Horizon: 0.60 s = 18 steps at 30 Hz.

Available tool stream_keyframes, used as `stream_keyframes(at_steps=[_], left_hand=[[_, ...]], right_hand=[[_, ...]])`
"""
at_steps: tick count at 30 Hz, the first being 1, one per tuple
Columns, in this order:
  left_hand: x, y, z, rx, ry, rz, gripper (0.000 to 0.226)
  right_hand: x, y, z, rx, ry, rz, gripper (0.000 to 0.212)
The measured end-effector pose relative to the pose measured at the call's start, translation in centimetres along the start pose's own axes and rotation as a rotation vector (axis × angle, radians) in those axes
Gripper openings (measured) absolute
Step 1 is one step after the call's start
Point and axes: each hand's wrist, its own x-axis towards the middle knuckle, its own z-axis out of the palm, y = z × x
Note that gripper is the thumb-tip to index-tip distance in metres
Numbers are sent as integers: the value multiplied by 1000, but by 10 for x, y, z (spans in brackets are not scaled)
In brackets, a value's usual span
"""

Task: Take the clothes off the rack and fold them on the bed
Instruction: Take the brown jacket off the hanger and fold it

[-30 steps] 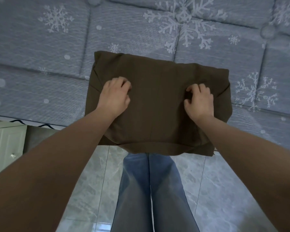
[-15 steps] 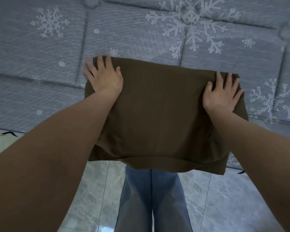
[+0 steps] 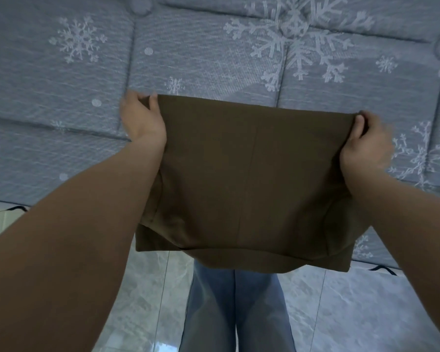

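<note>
A folded dark brown garment [image 3: 249, 174] hangs over the near edge of the bed [image 3: 214, 59], whose grey-blue quilted mattress has white snowflakes. My left hand [image 3: 141, 118] grips the garment's far left corner, thumb on top and fingers under the fabric. My right hand [image 3: 366, 143] grips the far right corner the same way. The far edge is stretched taut between both hands and looks lifted off the mattress. The near part of the garment droops past the bed's edge over my legs. No rack is in view.
Below the bed's near edge lies a glossy grey marble-tile floor [image 3: 366, 313]. My legs in blue jeans [image 3: 236, 308] stand against the bed. A pale cabinet corner [image 3: 0, 214] shows at the left edge.
A second ago both hands bunched the garment's middle, then pressed flat on its far corners. Now they have curled round the far corners and pulled that edge up and taut.
</note>
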Motion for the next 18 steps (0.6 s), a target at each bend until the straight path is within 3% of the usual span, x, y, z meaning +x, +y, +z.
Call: stream_keyframes(at_steps=[3,6,9,11,15,18], left_hand=[[-19,9,6,212,113,16,41],[-56,16,10,447,131,335,57],[-108,15,27,501,-111,754,63],[-138,8,40,498,-244,882,64],[-140,-18,47,555,-241,826,65],[-113,-38,37,591,-186,749,64]], right_hand=[[-12,-8,4,-15,171,-4,42],[-51,-28,9,30,240,-192,54],[-104,-52,29,35,37,-614,61],[-131,-58,46,-91,-107,-777,57],[-116,-34,56,-272,-154,-822,55],[-80,15,39,-336,-95,-681,58]])
